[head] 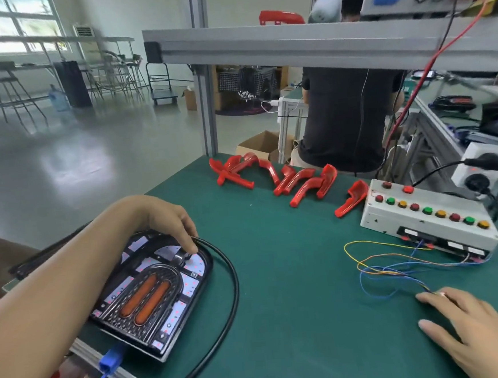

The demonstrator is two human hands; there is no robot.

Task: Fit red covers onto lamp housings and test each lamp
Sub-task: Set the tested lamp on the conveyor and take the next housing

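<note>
A black lamp housing (149,298) with two orange reflectors lies at the left edge of the green table (293,274), without a red cover. My left hand (173,221) rests on its far end, fingers curled down onto a small round part of the housing. Beside the housing loops a black cable (232,279) ending near a blue connector (110,359). Several red covers (282,178) lie scattered along the table's far edge. My right hand (473,323) lies on the table at the lower right, its fingertips at the ends of thin coloured wires (379,271).
A white test box (429,219) with coloured buttons stands at the right, wired to the thin leads. Power sockets (478,167) sit behind it. An aluminium frame (290,42) crosses overhead. A person in a dark shirt (346,115) sits beyond the table.
</note>
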